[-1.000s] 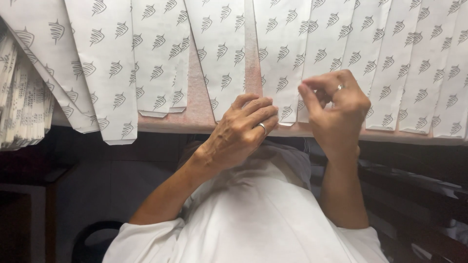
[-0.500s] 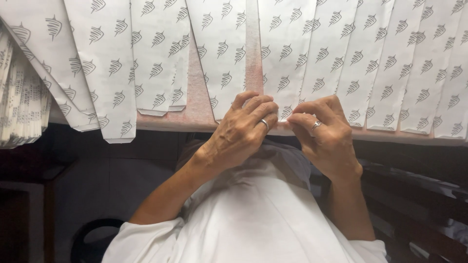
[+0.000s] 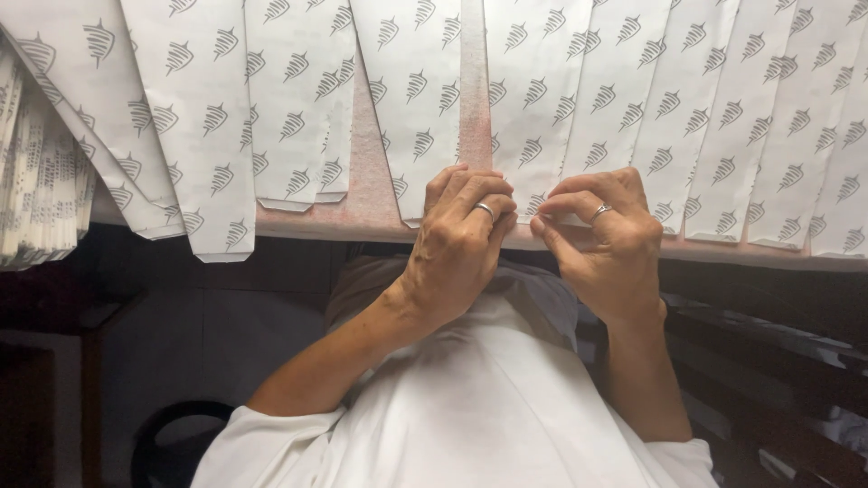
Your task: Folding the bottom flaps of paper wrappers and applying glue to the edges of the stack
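Observation:
Several long white paper bags printed with small grey emblems lie side by side on a pinkish table top [image 3: 366, 181]. My left hand [image 3: 457, 239] and my right hand [image 3: 608, 237] meet at the table's near edge. Their fingertips are bent onto the near end of the middle paper bag [image 3: 533, 108]. Both hands pinch that bag's bottom edge, thumbs under and fingers on top. Each hand wears a ring. The fold between the fingers is hidden by the knuckles.
More printed bags [image 3: 759, 117] fan out to the right and others [image 3: 194, 136] hang over the table edge at the left. A thick stack of bags [image 3: 36, 181] stands at the far left. Below are my white shirt, a dark floor and a dark round object [image 3: 172, 443].
My right hand has come down from a raised position and now rests on the bag's near edge beside my left hand. The left hand has barely moved.

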